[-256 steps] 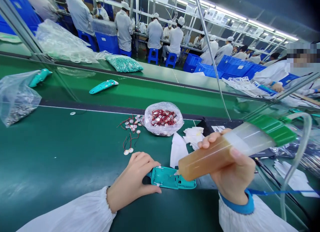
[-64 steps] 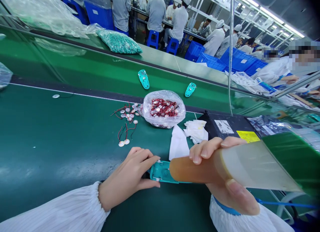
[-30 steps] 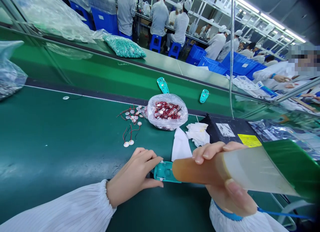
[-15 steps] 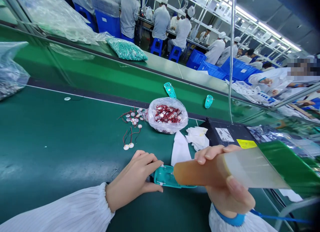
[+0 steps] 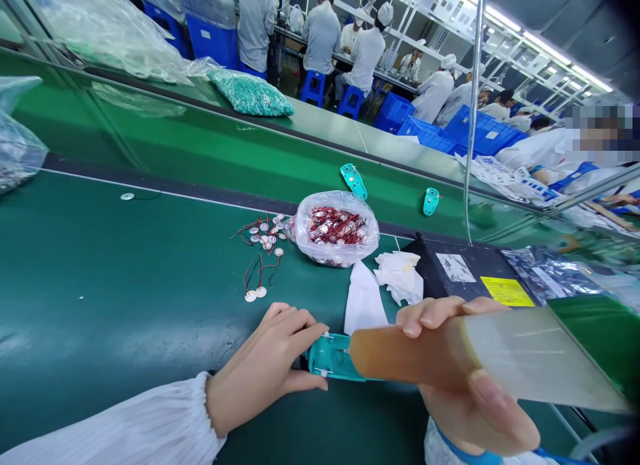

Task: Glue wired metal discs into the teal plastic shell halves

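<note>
A teal plastic housing lies on the green mat in front of me, and my left hand grips its left end between thumb and fingers. My right hand is wrapped round a large bottle with a brownish front part, a clear middle and a green rear. The bottle is tilted over the housing and hides its right part, so I cannot make out its tip. Several discs with red and black wires lie beyond my left hand, beside an open plastic bag full of similar discs.
White cloth and crumpled tissue lie behind the bottle. A black box stands at right. Two teal housings rest on the green belt. Beyond are a bag of teal parts, blue crates and people in white.
My right hand and the bottle have shifted slightly right and look a little larger. The two housings on the belt have moved right. My left hand still holds the teal housing.
</note>
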### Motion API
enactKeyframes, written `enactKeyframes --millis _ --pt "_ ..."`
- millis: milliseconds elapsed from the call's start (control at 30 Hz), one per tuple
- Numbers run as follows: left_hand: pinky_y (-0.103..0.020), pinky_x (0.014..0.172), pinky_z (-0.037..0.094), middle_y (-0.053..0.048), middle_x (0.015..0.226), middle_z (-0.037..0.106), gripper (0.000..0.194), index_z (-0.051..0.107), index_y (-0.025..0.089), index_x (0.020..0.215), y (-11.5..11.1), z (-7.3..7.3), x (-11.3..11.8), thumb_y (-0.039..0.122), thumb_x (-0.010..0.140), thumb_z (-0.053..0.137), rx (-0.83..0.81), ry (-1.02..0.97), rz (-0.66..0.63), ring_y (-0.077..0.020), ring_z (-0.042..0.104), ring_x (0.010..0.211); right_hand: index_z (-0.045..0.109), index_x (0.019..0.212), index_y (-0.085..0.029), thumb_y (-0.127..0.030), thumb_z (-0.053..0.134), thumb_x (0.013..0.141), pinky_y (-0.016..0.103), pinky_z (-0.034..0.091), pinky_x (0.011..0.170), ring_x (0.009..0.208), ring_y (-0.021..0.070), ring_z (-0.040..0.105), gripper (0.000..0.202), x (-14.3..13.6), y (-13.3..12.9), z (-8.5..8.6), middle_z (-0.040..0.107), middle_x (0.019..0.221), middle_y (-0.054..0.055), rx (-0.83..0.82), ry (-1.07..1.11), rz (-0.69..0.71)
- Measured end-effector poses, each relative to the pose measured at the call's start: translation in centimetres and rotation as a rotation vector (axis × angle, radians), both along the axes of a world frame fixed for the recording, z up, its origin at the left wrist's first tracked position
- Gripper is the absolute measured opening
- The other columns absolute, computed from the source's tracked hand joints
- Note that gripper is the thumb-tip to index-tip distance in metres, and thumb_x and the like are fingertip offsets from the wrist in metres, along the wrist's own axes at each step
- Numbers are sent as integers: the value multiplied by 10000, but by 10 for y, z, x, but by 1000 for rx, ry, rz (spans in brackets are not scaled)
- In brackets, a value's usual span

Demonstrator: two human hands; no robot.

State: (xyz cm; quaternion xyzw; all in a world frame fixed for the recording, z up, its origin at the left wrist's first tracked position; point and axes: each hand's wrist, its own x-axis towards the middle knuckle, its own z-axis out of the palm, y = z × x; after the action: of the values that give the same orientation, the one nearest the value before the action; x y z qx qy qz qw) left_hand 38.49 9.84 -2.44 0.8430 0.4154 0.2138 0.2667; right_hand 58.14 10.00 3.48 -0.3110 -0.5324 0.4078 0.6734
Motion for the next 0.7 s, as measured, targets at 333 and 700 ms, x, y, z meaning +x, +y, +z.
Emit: enactKeyframes --millis 333,700 --pt "-305 758 379 -7 930 617 462 585 207 1060 0 1 0 406 683 765 -22 19 -8 -184 516 838 518 1041 -273 -421 639 750 326 460 660 656 152 515 348 1 -3 -2 538 804 -22 -71 -26 -30" --pt "-303 758 379 8 907 628 450 593 218 1031 1 3 2 385 664 792 6 -14 4 -169 542 811 523 1041 -263 -432 635 720 337 448 629 635 161 513 379 5 -3 -1 531 783 -6 -77 -20 12"
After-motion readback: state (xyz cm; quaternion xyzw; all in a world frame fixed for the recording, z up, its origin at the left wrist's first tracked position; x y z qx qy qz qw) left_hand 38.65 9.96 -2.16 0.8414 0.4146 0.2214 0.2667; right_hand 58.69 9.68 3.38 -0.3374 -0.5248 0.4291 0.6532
